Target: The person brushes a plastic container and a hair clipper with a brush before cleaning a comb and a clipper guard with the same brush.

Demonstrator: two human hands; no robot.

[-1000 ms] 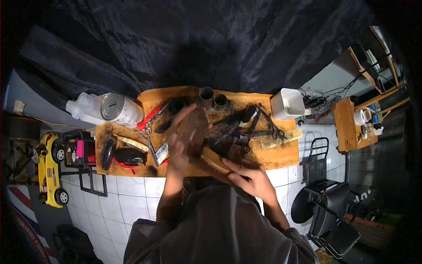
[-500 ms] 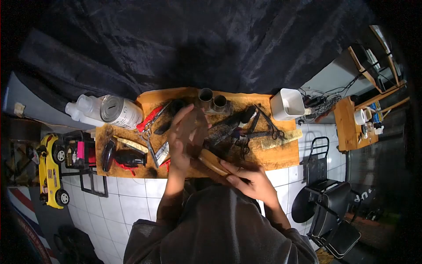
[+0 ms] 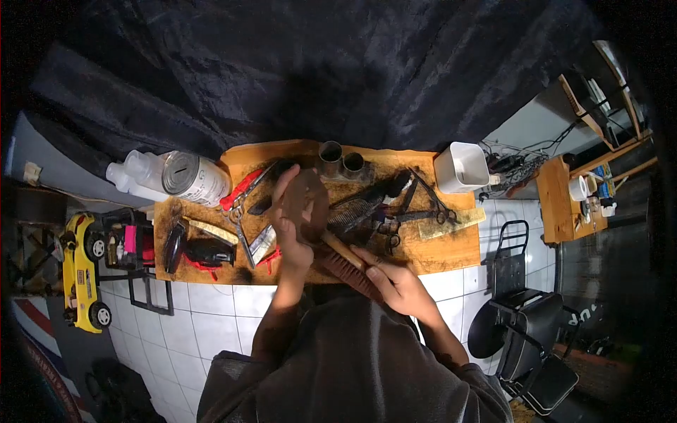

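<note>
My right hand (image 3: 398, 285) grips a wooden brush (image 3: 345, 254) with reddish-brown bristles, held slanted just above the near edge of the wooden shelf (image 3: 451, 250). My left hand (image 3: 296, 211) is raised above the shelf with fingers spread, its palm next to the brush's upper end. Whether the palm touches the brush I cannot tell. Below the hands lie combs (image 3: 356, 210) and scissors (image 3: 423, 201).
On the shelf: red-handled scissors (image 3: 243, 187), a black clipper (image 3: 204, 250), two dark cups (image 3: 342, 161), a flat comb (image 3: 448, 224). A silver can (image 3: 194, 176) and a plastic bottle (image 3: 134, 173) lie at its left end, a white container (image 3: 462, 166) at its right. Black chair (image 3: 525, 345) at lower right.
My right hand has drawn the brush a little toward me and to the right. My left hand has shifted slightly left and upward, its fingers still spread.
</note>
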